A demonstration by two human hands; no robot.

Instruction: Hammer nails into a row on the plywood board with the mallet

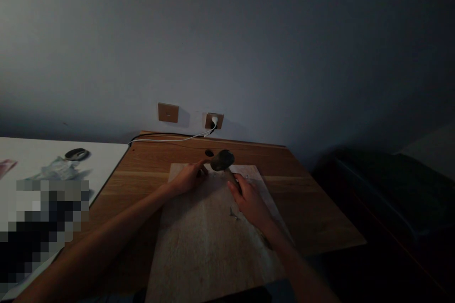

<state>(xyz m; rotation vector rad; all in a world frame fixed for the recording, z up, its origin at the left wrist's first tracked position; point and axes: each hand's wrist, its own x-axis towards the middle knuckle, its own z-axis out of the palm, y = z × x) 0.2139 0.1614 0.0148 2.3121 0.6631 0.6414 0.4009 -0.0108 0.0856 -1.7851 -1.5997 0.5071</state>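
My right hand [247, 199] is wrapped round the handle of a mallet [222, 160], whose dark, thick head is raised over the far end of a pale wooden board [199, 236]. Just left of the mallet head, my left hand [188, 176] rests at the board's far end with its fingers drawn together. What those fingertips hold, if anything, is too dark and small to make out. Several small metal nails [233, 215] lie loose on the board, left of my right wrist. More tiny bits show near the board's far edge, partly behind the mallet.
The board lies on a brown wooden table [313, 213] against a grey wall. White and black cables run along its back edge to a wall socket [214, 121]. At left, a white table [106, 156] holds a roll of tape [76, 154] and a crumpled plastic bag [59, 169].
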